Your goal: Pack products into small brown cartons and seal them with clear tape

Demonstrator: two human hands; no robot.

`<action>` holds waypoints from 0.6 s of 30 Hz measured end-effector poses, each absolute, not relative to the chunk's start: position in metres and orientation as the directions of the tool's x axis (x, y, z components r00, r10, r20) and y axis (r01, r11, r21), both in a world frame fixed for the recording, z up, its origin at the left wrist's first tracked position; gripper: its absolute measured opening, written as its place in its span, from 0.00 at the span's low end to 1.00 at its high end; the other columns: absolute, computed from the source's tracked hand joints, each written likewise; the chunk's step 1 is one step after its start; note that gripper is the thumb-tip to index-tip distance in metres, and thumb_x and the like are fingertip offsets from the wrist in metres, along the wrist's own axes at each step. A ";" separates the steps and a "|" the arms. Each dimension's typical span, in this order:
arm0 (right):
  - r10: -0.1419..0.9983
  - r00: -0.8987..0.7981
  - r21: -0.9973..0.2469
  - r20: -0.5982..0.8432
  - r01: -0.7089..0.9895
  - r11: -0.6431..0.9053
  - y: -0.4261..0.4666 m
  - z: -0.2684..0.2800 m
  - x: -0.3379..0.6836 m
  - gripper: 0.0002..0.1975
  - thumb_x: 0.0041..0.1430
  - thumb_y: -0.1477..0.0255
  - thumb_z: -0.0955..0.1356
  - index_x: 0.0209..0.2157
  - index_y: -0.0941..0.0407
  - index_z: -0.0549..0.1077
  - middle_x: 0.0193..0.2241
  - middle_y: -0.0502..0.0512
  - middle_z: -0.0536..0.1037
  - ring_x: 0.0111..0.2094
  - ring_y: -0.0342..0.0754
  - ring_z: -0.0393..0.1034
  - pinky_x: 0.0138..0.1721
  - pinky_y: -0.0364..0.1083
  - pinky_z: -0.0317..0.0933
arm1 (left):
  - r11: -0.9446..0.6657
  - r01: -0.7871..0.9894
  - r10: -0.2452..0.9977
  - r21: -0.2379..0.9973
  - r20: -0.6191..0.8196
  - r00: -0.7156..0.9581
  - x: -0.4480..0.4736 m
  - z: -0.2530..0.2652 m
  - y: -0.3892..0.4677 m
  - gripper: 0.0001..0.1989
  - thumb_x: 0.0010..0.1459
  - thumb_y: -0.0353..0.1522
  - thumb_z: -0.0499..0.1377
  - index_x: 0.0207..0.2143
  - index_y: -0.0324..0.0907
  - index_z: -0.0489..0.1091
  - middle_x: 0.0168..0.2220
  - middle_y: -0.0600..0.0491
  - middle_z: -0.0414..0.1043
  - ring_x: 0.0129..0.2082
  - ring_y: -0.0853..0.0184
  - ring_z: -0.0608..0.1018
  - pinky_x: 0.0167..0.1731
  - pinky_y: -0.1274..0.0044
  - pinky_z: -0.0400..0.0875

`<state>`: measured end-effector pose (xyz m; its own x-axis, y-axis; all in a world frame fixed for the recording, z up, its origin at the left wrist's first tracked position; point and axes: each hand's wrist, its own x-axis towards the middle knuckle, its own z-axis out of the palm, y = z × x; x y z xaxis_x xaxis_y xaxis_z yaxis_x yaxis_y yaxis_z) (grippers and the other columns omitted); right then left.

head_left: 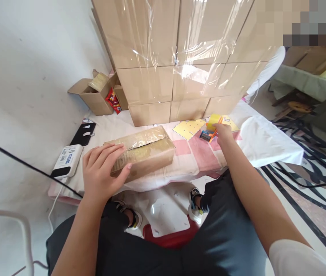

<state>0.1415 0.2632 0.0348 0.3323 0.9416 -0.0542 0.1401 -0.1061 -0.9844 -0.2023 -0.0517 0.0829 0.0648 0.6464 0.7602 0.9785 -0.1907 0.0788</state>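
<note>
Cardboard box (148, 157) lies along the front edge of the table (185, 165) under the flat, spread left hand (102, 168), the right hand (224, 133) gripping an orange tape dispenser (211, 124).

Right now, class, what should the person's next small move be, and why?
Probably lift the yellow-roll, orange-framed tape dispenser toward the long brown cardboard box: the right hand is at the dispenser, the left hand rests on the box, and a dark gap seems to run along the box's top.
</note>
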 end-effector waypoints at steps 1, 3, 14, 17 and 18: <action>0.949 0.313 -0.981 -0.036 0.170 -0.093 0.263 0.033 0.140 0.03 0.49 0.78 0.67 0.29 0.58 0.68 0.25 0.48 0.69 0.27 0.43 0.66 0.30 0.44 0.61 | -0.201 0.977 0.635 0.072 0.769 0.074 -0.202 0.083 -0.052 0.21 0.55 0.32 0.65 0.52 0.44 0.72 0.50 0.45 0.79 0.54 0.51 0.76 0.57 0.59 0.63; 0.956 0.291 -0.975 0.027 0.219 -0.039 0.260 0.029 0.136 0.05 0.50 0.77 0.68 0.23 0.57 0.67 0.22 0.47 0.67 0.26 0.43 0.63 0.31 0.45 0.59 | -0.216 0.975 0.622 0.055 0.777 0.094 -0.201 0.084 -0.052 0.20 0.55 0.32 0.65 0.52 0.44 0.73 0.49 0.45 0.79 0.53 0.51 0.77 0.57 0.60 0.63; 0.899 0.251 -0.921 0.359 0.251 0.298 0.218 0.042 0.100 0.10 0.65 0.64 0.61 0.30 0.52 0.59 0.32 0.52 0.70 0.37 0.48 0.65 0.45 0.51 0.65 | -0.227 0.973 0.761 0.042 0.631 0.151 -0.239 0.060 -0.027 0.23 0.62 0.50 0.58 0.52 0.46 0.73 0.54 0.48 0.77 0.53 0.52 0.77 0.56 0.63 0.63; 0.883 0.197 -0.899 0.427 0.200 0.390 0.207 0.049 0.100 0.11 0.65 0.60 0.61 0.34 0.52 0.62 0.36 0.54 0.72 0.40 0.49 0.67 0.48 0.53 0.66 | -0.287 0.954 0.767 0.080 0.617 0.179 -0.248 0.059 -0.015 0.24 0.62 0.52 0.55 0.51 0.47 0.73 0.54 0.48 0.77 0.53 0.52 0.77 0.57 0.62 0.64; 0.879 0.179 -0.893 0.442 0.179 0.413 0.203 0.051 0.100 0.12 0.65 0.58 0.61 0.35 0.53 0.63 0.37 0.55 0.72 0.41 0.50 0.68 0.49 0.53 0.66 | -0.285 0.952 0.781 0.111 0.603 0.163 -0.248 0.059 -0.011 0.25 0.62 0.54 0.54 0.50 0.47 0.73 0.54 0.49 0.77 0.53 0.52 0.77 0.57 0.62 0.64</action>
<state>0.0997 0.2032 0.0511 0.1788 0.8789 0.4422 0.1788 0.4129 -0.8931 -0.2480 -0.0112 0.0594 0.1627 0.7807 0.6034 0.9522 -0.2846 0.1115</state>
